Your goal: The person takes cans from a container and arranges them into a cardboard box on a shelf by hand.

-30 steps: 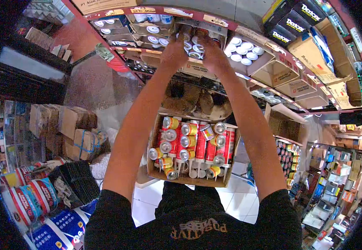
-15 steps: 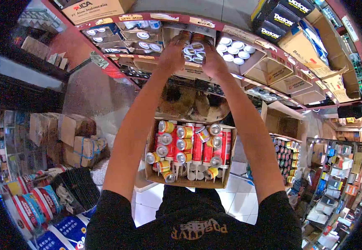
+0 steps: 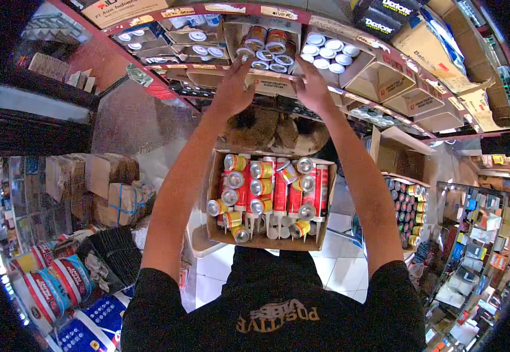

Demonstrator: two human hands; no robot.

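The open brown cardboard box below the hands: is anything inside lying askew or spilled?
Yes: one small yellow-and-white cylindrical can slants over red-and-white tubes, out of line with the yellow-banded cans to its left in view. No spill shows.

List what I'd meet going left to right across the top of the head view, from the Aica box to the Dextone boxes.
Aica box → left hand → brown cans → right hand → Dextone boxes.
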